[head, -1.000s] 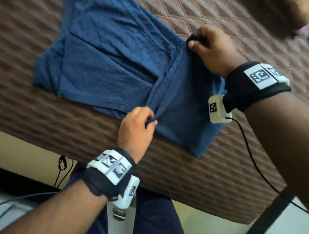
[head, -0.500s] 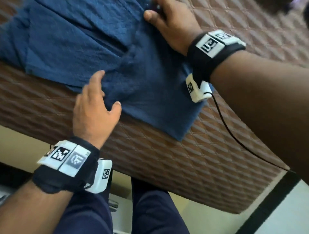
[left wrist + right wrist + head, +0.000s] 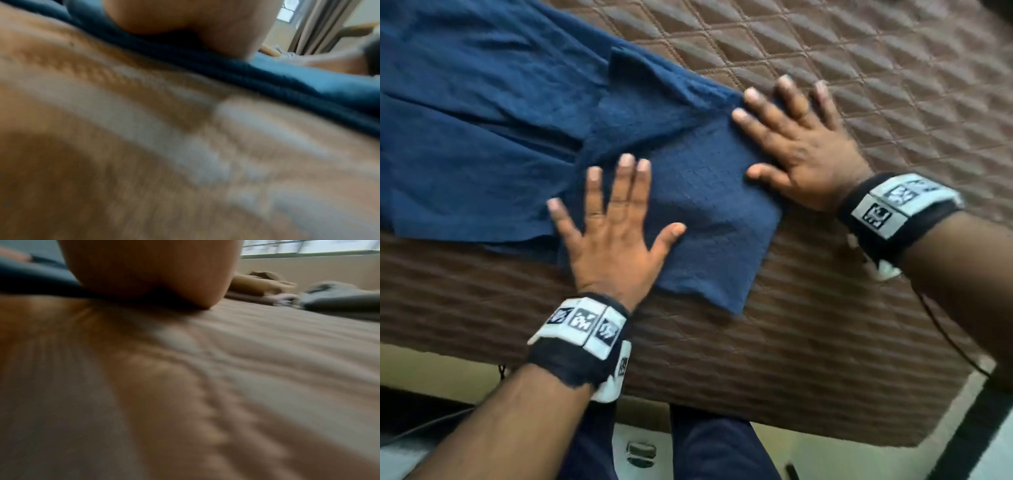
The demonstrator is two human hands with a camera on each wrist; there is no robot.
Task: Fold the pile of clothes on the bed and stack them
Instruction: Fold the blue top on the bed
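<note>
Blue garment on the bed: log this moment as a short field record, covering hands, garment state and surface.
garment: blue garment, partly folded, near edge draped over the bed's side
left hand: left hand flat, fingers spread, pressing the fold
right hand: right hand flat on the garment's far edge, partly on the cover
surface: brown quilted bed cover
other clothes: blurred heap farther along the bed

A black cable trails over the bed's edge toward the pale floor.

One blue garment lies along the near edge of one brown quilted bed. Two hands lie flat on it, the left hand and the right hand. Two wristbands show: left wristband, right wristband.
</note>
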